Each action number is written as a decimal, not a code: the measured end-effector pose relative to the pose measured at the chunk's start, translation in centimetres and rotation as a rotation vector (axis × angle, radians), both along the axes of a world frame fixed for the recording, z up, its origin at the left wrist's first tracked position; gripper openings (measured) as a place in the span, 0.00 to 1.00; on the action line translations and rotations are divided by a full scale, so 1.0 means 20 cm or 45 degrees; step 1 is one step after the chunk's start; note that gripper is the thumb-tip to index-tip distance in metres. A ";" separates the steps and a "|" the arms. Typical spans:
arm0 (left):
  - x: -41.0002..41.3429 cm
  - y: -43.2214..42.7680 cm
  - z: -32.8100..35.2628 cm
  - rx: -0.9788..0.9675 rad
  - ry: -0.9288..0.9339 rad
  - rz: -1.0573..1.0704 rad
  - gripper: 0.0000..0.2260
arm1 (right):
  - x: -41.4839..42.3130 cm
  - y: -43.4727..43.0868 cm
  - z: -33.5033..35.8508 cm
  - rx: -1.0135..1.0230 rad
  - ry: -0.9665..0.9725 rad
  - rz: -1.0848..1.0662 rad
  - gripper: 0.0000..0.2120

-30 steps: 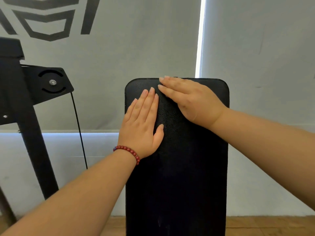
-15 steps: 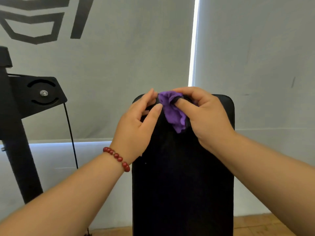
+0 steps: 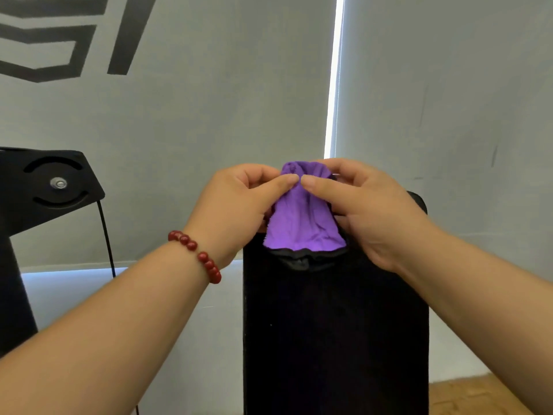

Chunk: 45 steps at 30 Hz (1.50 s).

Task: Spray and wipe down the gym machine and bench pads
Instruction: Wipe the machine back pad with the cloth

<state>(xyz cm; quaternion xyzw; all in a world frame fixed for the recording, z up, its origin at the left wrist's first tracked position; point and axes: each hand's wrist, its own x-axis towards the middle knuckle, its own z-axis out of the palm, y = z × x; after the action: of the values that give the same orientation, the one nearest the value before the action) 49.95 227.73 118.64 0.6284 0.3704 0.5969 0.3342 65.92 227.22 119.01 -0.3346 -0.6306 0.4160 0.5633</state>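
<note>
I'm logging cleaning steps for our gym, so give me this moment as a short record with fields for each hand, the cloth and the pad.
left hand: pinches top of purple cloth; red bead bracelet on wrist
right hand: pinches the same top edge
purple cloth: bunched, hanging in front of black pad, at its upper end
black pad: upright, between the forearms
machine frame: at left, untouched

Cloth [image 3: 303, 223] hangs before pad [image 3: 335, 324] top; bracket [image 3: 51, 187] stands left.
</note>
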 end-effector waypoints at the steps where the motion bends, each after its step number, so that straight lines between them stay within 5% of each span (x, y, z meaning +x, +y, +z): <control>1: -0.01 0.00 0.01 -0.044 -0.016 -0.035 0.06 | -0.01 0.01 0.01 0.025 0.022 -0.064 0.10; 3: -0.03 0.01 0.02 -0.138 -0.010 -0.133 0.07 | -0.02 0.04 0.02 0.045 0.078 -0.135 0.02; 7: -0.09 0.00 0.07 -0.262 0.208 -0.293 0.12 | -0.01 0.07 0.04 0.085 0.068 -0.161 0.03; 10: -0.11 0.02 0.08 -0.290 0.123 -0.273 0.03 | -0.01 0.10 0.05 0.174 0.054 -0.155 0.07; 16: -0.18 0.05 0.11 -0.365 -0.198 -0.468 0.11 | 0.01 0.12 0.08 0.161 0.182 0.193 0.13; 20: -0.19 0.07 0.13 -0.381 -0.222 -0.534 0.12 | -0.01 0.12 0.09 0.150 0.061 0.057 0.11; 22: -0.18 0.08 0.14 -0.336 -0.195 -0.533 0.07 | -0.01 0.11 0.09 0.274 -0.107 -0.037 0.07; 24: -0.17 0.10 0.14 -0.226 -0.107 -0.436 0.09 | -0.01 0.10 0.08 0.278 -0.256 -0.075 0.19; 26: -0.16 0.12 0.13 -0.143 -0.083 -0.369 0.08 | 0.00 0.09 0.10 0.245 -0.344 -0.104 0.18; 30: -0.17 0.12 0.12 -0.114 -0.055 -0.392 0.15 | 0.02 0.08 0.11 0.318 -0.401 -0.090 0.18; 34: -0.18 0.09 0.10 0.091 0.114 -0.313 0.11 | 0.03 0.06 0.10 0.283 -0.400 -0.008 0.17; 40: -0.19 0.12 -0.05 0.420 0.536 0.053 0.13 | 0.02 0.08 -0.02 0.853 -0.900 -0.461 0.15; 45: -0.19 0.17 -0.16 0.165 0.082 -0.237 0.15 | -0.01 0.14 -0.13 1.383 -1.094 -0.811 0.16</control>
<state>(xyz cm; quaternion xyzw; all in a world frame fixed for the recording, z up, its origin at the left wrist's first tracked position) 46.24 231.16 115.38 0.6991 0.2817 0.5654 0.3349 65.63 229.93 116.38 -0.3087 -0.7835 -0.3022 0.4467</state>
